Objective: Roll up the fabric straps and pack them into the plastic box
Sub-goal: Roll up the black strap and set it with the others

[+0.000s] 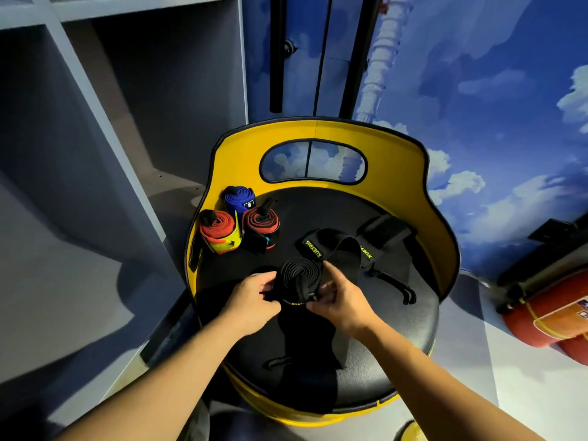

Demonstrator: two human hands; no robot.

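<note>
Head view of a strap-rolling task, partly done. The work rests on a round black seat with a yellow backrest; no worktop and no plastic box appear in view, so packing is judged not yet begun.

Three finished rolls stand on end at the seat's left rear, close together: a blue roll nearest the backrest, an orange roll to the left front, and a red-and-black roll to its right.

At centre a black roll is held up off the seat between both hands. Its wound spiral faces the camera, and a broad unwound tail hangs down over the seat front toward the person. The left hand pinches the roll's left side with curled fingers; the right hand closes on its right side and lower edge. Rolling of this strap is judged about half complete.

Behind the hands lies a loose black strap with yellow lettering, looped and unrolled, and further right another dark strap piece with thin cords trailing off it. These remain to be rolled.

A grey shelf unit stands to the left, red cylinders lie on the floor to the right, and a cloud-painted wall closes the rear. Nothing blocks the hands.
</note>
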